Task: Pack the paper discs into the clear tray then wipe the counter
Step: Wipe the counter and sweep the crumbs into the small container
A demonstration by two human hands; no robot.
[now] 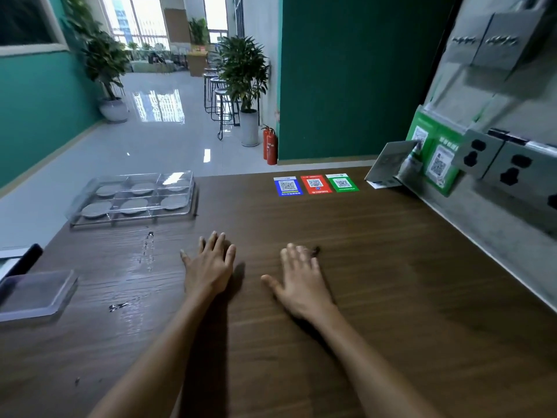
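Note:
A clear plastic tray [75,217] stands at the far left of the dark wooden counter [376,267]. Each of its compartments holds a grey paper disc [134,205], several in all. My left hand [211,265] lies flat on the counter near the middle, fingers spread, holding nothing. My right hand [300,280] lies flat beside it, a little to the right, also empty with fingers apart. Both hands are well in front of the tray and apart from it. A wet streak [146,254] shines on the counter between the tray and my left hand.
A clear plastic lid [36,295] lies at the left edge. Blue, red and green QR code cards [315,184] lie flat at the counter's far edge. A grey wall panel with sockets [512,170] and a green QR sign [434,155] runs along the right side.

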